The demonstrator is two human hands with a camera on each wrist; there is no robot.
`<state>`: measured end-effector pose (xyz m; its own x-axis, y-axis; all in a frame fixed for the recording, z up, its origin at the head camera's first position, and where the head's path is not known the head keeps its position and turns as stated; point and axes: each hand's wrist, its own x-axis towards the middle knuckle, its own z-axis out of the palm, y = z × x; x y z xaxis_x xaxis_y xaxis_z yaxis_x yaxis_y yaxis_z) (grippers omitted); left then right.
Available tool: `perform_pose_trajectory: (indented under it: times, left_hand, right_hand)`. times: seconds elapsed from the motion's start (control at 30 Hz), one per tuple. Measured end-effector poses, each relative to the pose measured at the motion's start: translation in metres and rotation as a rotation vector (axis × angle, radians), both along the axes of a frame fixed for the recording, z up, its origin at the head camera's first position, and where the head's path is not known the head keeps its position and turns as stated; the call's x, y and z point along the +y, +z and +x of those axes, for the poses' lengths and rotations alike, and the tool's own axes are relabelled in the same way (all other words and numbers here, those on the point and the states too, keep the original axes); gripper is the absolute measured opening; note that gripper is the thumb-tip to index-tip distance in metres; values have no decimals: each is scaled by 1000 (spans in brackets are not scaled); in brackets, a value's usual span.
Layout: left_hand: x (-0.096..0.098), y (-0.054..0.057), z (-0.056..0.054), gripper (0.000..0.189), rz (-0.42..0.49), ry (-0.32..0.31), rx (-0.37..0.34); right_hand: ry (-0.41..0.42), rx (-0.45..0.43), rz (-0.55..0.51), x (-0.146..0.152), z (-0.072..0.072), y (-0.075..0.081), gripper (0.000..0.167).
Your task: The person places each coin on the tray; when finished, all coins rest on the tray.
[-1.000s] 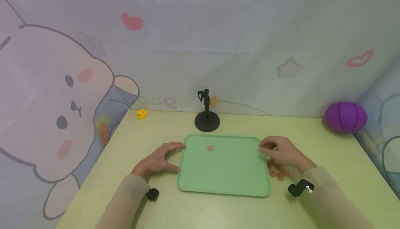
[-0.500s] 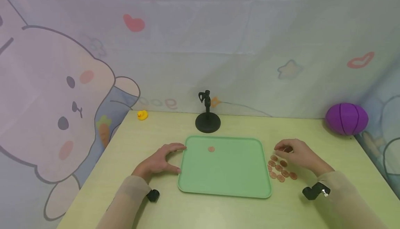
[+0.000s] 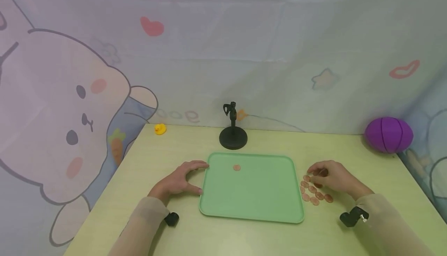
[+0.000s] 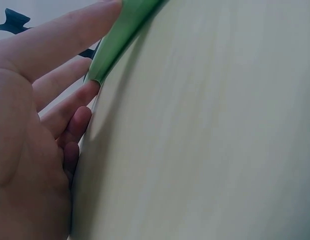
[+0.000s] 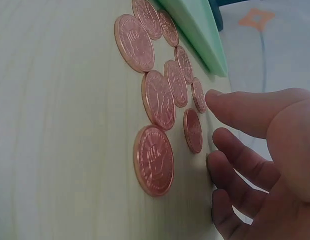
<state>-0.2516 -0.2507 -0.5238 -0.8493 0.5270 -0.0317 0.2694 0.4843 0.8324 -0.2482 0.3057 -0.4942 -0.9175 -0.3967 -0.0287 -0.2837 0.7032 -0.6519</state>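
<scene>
Copper coins (image 3: pixel 312 189) are clustered on the surface (image 3: pixel 251 238) by the right hand (image 3: pixel 338 176), grip parted; lone coin (image 3: pixel 237 167) in the green tray (image 3: pixel 253 192) is separated by the right rim (image 3: pixel 299 188). Tray is touched at left by the left hand (image 3: pixel 177 180), grip spread; black stand (image 3: pixel 233 138) is parked behind.

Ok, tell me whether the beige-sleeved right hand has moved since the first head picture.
Yes: the right hand moved right, away from the flat, rectangular green tray.
</scene>
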Motion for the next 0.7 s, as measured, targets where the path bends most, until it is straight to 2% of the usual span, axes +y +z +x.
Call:
perform_pose_trajectory:
  times: [0.2, 0.43, 0.7]
  left_hand:
    - [0, 0, 1, 83, -6, 6, -9]
    - [1, 0, 0, 84, -22, 7, -7]
    - [1, -1, 0, 83, -8, 2, 11]
  right_hand:
    - [27, 14, 35, -4, -2, 1, 24]
    - [45, 25, 73, -5, -3, 2, 17]
    - [77, 18, 43, -6, -4, 1, 19]
